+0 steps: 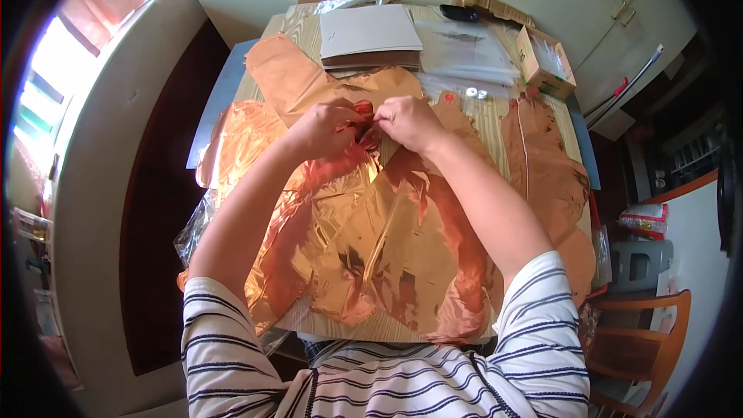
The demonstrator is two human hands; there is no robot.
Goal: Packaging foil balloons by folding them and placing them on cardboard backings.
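Note:
A crumpled, shiny copper-coloured foil balloon (371, 240) lies spread over the wooden table (495, 112) in front of me. My left hand (329, 128) and my right hand (406, 120) meet at its far middle edge, both pinching a small gathered bit of foil between the fingertips. More flat foil balloon pieces (298, 77) of the same colour lie to the left, and another (546, 162) lies at the right of my hands. My forearms cross over the foil sheet from the lower edge.
At the table's far side lie a stack of white and brown sheets (370, 35), clear plastic sleeves (464, 50) and a small open cardboard box (546, 62). Two small round white bits (476, 94) sit near the box. A wooden chair (646, 340) stands at the right.

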